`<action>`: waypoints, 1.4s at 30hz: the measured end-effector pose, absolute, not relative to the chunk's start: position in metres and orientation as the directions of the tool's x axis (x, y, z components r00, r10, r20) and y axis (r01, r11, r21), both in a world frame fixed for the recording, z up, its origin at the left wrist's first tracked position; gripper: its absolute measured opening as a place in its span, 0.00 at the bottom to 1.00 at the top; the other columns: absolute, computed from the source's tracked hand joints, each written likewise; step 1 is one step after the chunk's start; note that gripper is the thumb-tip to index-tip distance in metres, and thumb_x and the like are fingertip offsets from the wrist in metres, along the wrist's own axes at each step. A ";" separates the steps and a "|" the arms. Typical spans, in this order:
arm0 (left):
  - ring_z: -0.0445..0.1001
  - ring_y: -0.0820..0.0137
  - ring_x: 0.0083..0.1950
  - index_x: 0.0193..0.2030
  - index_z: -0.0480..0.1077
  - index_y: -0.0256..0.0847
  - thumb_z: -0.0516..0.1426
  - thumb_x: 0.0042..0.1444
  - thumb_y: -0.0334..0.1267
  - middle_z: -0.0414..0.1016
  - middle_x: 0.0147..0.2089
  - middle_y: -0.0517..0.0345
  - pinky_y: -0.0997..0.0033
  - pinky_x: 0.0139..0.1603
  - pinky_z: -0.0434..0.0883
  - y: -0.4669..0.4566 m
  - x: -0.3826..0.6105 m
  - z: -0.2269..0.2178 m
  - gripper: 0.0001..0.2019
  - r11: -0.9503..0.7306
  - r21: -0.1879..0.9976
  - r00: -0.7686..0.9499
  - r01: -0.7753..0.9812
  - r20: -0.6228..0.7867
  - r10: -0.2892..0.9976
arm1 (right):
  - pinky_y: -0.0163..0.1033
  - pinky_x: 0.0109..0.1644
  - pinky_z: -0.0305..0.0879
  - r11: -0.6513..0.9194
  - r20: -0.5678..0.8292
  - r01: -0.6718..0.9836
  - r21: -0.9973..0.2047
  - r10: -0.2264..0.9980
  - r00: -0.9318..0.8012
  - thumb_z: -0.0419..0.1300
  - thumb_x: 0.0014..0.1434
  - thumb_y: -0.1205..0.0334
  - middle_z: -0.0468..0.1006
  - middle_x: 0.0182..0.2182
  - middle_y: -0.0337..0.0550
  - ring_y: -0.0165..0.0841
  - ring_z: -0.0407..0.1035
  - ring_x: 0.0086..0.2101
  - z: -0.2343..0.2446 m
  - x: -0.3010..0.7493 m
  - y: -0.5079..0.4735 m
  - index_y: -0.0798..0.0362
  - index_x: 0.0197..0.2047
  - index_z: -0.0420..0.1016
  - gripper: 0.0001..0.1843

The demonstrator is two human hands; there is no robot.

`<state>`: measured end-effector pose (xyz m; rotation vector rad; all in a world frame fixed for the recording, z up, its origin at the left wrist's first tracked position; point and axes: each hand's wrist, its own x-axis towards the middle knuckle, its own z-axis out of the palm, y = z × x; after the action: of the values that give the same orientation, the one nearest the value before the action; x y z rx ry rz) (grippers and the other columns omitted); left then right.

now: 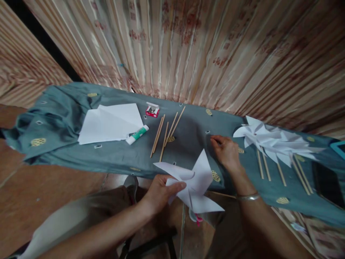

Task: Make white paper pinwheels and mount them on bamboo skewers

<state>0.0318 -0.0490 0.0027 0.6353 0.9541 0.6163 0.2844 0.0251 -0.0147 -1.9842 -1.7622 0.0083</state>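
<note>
My left hand [164,189] pinches a white paper pinwheel [198,180] by one blade, thumb on top, at the table's front edge. No stick shows on this pinwheel. To its right, my right hand [226,149] is closed with its fingers curled, low over the cloth; whether something small sits in the fingertips is hidden. Thin wooden sticks [159,135] lie between the hands and the back edge. Behind them stands a small red box [152,109], its lid up and small metal pieces inside. Several pinwheels on sticks [280,140] lie overlapping to the right of my right hand.
A stack of white paper [111,122] lies at left with a green and white glue stick [138,135] against it. A grey-green cloth [107,158] covers the narrow table, bunched at its left end. A dark phone [327,183] lies far right. Curtains [161,54] hang behind.
</note>
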 end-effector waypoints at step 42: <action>0.73 0.67 0.32 0.26 0.81 0.37 0.68 0.35 0.46 0.78 0.27 0.55 0.70 0.38 0.69 -0.027 -0.007 0.059 0.14 0.430 0.811 0.332 -0.398 -0.309 0.891 | 0.49 0.48 0.70 0.345 0.052 0.933 -0.099 0.938 -0.342 0.57 0.63 0.57 0.71 0.52 0.48 0.38 0.70 0.47 0.010 0.083 0.179 0.54 0.55 0.67 0.19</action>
<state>-0.0075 -0.0273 0.0593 0.6950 0.8463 0.9366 0.0832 0.1787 0.0100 -1.7411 -2.4934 0.0788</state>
